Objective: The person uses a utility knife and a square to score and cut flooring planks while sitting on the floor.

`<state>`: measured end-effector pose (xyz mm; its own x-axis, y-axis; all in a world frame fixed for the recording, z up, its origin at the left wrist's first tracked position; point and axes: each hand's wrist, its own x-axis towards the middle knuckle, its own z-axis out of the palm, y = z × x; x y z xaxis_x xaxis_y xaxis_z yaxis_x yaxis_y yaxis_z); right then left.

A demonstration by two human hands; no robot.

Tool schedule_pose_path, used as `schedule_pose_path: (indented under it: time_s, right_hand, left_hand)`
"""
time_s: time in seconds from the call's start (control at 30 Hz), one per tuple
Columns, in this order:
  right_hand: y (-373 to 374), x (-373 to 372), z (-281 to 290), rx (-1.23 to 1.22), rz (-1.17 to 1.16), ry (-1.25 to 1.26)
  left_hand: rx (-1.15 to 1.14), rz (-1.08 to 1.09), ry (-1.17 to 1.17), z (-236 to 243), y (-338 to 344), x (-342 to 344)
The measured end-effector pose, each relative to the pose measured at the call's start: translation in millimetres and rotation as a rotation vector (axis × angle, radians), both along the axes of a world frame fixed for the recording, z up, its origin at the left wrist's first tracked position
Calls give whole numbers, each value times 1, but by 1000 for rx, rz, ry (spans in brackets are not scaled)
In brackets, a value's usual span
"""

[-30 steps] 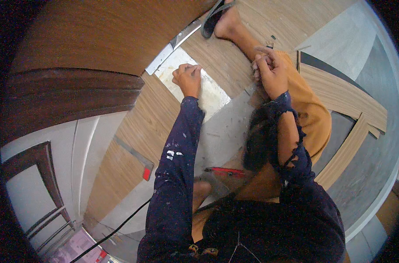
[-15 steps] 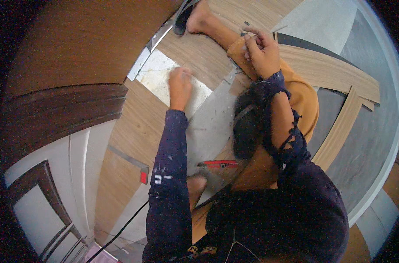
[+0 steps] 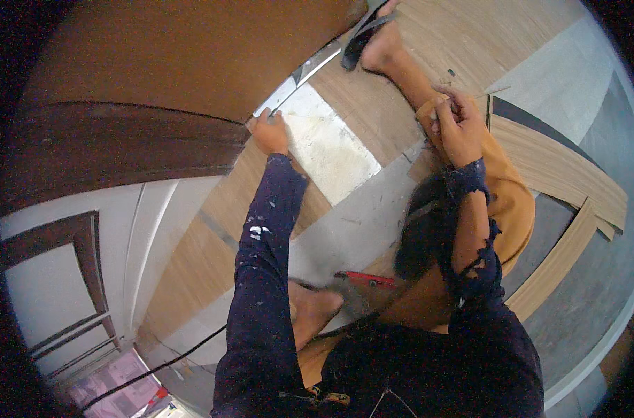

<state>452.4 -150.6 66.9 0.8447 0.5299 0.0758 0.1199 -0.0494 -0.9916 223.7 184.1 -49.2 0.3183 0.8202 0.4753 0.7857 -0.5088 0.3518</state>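
My left hand [image 3: 270, 132] has its fingers bent at the metal strip [image 3: 313, 67] along the dark wooden door's [image 3: 157, 56] bottom edge; what it grips, if anything, is too small to make out. It is beside a pale rectangular patch [image 3: 327, 150] in the wood-look floor [image 3: 369, 111]. My right hand [image 3: 458, 132] is raised over my shin and orange trousers [image 3: 508, 223], fingers curled around something small I cannot make out. A red utility knife [image 3: 373, 281] lies on the grey floor [image 3: 331, 244] between my legs.
Loose wood-look planks [image 3: 547, 150] lie stacked at the right on grey sheets [image 3: 561, 292]. A grey tool [image 3: 219, 230] lies left of my left arm. A black cable [image 3: 191, 352] runs along the lower left, near a pink package [image 3: 115, 376]. My foot in a sandal is at the top.
My left hand has moved left from the pale patch to the metal strip at the door's edge. My right hand stays curled, slightly shifted, and the view has moved a little.
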Motion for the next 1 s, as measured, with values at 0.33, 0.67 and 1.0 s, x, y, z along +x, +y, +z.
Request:
schedule_pose_path:
  time_s: [0.33, 0.67, 1.0]
  right_hand:
    - [19, 5, 20, -115, -107, -146]
    - [2, 22, 36, -19, -294, -234]
    - [-105, 77, 26, -151, -666, -397]
  left_hand:
    - [-232, -365, -119, 27, -26, 33]
    - [-935, -649, -402, 61, -111, 98]
    - [-753, -314, -2, 131, -137, -219]
